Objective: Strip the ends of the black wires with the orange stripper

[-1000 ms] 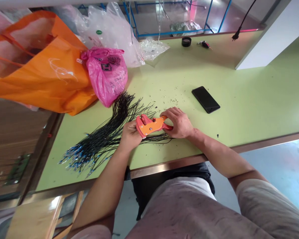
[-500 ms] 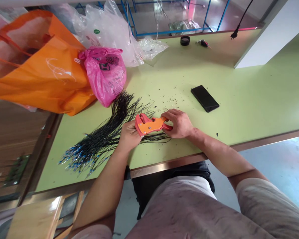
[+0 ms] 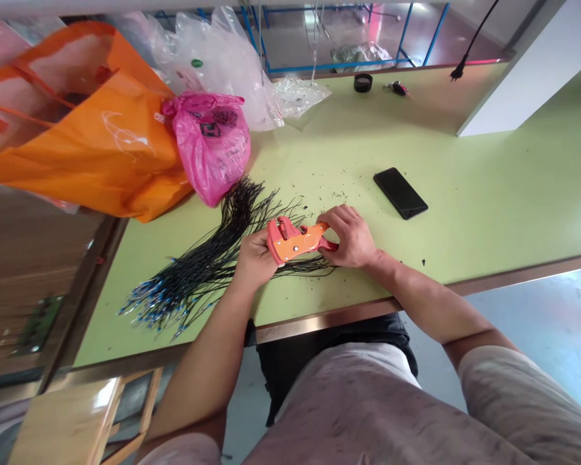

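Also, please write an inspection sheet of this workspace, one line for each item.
Surface: green tabletop, dark scraps scattered beyond the hands.
Job's things: orange-and-red hand tool, held above the tabletop; black wires lie in a loose bundle, many ends blue.
Clutter: orange bag, pink bag, clear plastic bags, phone, black ring.
Hands: right hand grips the tool's handles; left hand is at its head, fingers partly hidden.
Cables: black plug on a cord, not plugged in.
Surroundings: white post, blue metal frame behind.
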A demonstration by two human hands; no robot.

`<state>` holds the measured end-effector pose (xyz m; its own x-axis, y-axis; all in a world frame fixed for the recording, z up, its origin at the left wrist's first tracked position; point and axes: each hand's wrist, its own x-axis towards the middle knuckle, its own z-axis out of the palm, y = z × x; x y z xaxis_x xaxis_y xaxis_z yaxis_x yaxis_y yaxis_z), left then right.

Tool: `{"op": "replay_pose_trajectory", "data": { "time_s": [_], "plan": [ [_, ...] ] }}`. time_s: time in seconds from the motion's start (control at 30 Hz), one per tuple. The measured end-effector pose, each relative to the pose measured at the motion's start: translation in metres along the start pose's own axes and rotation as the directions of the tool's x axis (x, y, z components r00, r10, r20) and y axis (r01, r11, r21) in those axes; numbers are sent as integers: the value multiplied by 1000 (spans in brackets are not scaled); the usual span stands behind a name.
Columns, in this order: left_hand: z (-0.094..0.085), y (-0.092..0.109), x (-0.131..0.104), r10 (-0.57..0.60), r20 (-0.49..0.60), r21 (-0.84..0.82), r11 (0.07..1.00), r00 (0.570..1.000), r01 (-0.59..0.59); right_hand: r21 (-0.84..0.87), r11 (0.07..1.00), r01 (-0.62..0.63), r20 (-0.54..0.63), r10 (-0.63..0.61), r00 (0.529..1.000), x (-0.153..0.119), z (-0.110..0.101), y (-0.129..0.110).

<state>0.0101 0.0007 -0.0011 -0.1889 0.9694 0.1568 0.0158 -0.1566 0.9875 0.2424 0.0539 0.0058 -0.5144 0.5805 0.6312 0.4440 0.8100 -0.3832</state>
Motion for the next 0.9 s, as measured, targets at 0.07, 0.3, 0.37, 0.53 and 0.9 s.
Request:
{"op": "replay_pose_trajectory", "data": {
  "time_s": [0.07, 0.3, 0.37, 0.53, 0.9],
  "plan": [
    [1, 1, 1, -34, 4, -45, 998, 999, 34, 2, 1000, 4, -11, -4, 1000, 1, 1, 1],
    [3, 7, 2, 53, 66, 149, 987, 996, -62, 66, 994, -83, 67, 78, 995, -1, 3, 2],
    [3, 8, 2, 92, 63, 208, 973, 994, -103, 72, 993, -98, 70, 93, 993, -1, 4, 2],
    [2, 9, 2, 141, 37, 209, 967, 989, -146, 103, 990, -100, 43, 96, 994, -2, 5, 1],
    [-1, -4, 1, 92, 60, 56, 994, 994, -96, 107, 988, -108, 58, 102, 993, -2, 3, -1]
  ]
}}
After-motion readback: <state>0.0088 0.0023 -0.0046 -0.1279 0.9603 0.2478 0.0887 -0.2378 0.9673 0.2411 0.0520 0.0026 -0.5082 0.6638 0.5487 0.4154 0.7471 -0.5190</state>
